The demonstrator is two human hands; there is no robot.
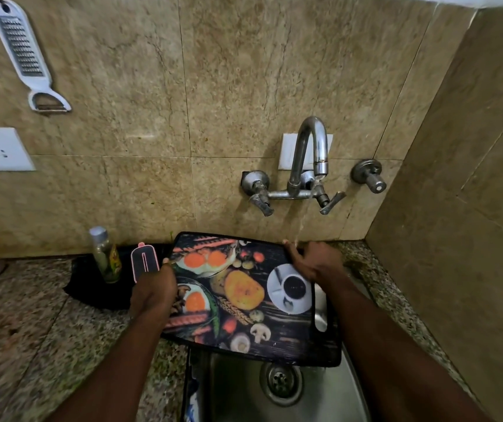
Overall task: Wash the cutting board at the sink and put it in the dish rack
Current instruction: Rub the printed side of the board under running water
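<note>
A dark cutting board [244, 303] printed with eggs, mushrooms and a coffee cup is held flat over the steel sink [235, 391]. My left hand [152, 290] grips its left edge. My right hand [314, 260] grips its far right corner, where a thin stream of water from the wall tap [311, 153] falls. The board's handle slot is on the right side. No dish rack is in view.
A bottle [105, 254] and a pink-edged black item [143, 261] stand on a dark cloth on the granite counter [31, 330] left of the sink. A grater-peeler [25, 53] hangs on the tiled wall. The sink drain [280, 382] lies below the board. A tiled wall closes the right side.
</note>
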